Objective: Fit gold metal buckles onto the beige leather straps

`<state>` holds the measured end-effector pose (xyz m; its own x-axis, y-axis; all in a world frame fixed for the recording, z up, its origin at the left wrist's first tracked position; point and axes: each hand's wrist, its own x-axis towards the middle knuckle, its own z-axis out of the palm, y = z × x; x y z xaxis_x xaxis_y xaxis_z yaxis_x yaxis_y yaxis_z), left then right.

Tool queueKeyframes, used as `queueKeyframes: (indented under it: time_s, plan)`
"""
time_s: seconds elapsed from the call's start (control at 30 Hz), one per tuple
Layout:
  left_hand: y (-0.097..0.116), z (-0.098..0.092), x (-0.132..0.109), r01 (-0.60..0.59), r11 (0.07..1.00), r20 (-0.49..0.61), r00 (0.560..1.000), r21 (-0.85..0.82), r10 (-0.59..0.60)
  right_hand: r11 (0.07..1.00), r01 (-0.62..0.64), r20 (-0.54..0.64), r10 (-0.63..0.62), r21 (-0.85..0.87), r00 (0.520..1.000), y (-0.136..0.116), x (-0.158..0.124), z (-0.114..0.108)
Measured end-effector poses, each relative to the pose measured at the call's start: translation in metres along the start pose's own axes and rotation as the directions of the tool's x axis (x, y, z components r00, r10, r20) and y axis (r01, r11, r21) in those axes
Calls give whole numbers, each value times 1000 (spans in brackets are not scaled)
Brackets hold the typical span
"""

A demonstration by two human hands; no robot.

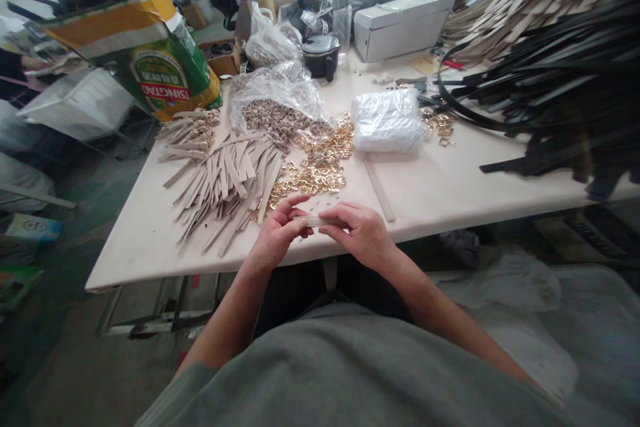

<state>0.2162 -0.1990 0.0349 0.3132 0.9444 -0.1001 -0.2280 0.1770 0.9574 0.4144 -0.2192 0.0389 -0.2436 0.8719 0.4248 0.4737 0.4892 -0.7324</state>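
Observation:
Between both hands, just above the table's front edge, a short beige strap (pixel 313 221) is held level. My left hand (pixel 281 230) pinches its left end, with the index finger raised away from it. On the other end, my right hand (pixel 357 230) closes thumb and fingers. Right behind the hands lies a heap of gold buckles (pixel 313 177). Left of them is a pile of loose beige straps (pixel 235 173). A single beige strap (pixel 379 190) rests on the table to the right. Whether a buckle sits inside the fingers is hidden.
Beige loops (pixel 270 120) spill from a plastic bag. A wrapped white packet (pixel 387 120) sits behind the single strap. Black straps (pixel 560 93) overhang the right side. A green carton (pixel 165 73), a black mug (pixel 321 57) and a white box (pixel 400 25) stand farther back.

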Motion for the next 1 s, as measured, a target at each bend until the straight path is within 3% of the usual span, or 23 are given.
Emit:
queueKeyframes:
  time_s: [0.1,0.2,0.37,0.5,0.63,0.7,0.83,1.0]
  plan:
    - [1,0,-1,-20,998,7,1000,66,19,999,10,6,-10,-52,1000,-2,1,-1]
    - [4,3,-4,-81,963,33,997,257,75,993,27,-15,-29,-118,999,-3,1,-2]
    - [9,12,-5,-313,723,51,932,616,360,985,-8,-32,3,-173,999,-4,0,-1]
    - [11,15,-9,-360,622,74,897,695,435,984,-67,-45,60,-163,997,0,0,-1]
    - [10,8,-16,-373,630,27,873,681,488,972,-131,-115,110,-193,987,6,-1,-9]
    - [7,3,-16,-323,697,-43,891,640,452,975,-133,-127,112,-179,986,7,-2,-12]
    - [-4,1,-8,-84,850,-117,979,520,168,983,-57,-69,45,-172,997,4,-9,-11]
    - [-12,10,-1,-6,924,-147,987,383,67,980,-3,-86,-14,-199,996,2,-14,-2]
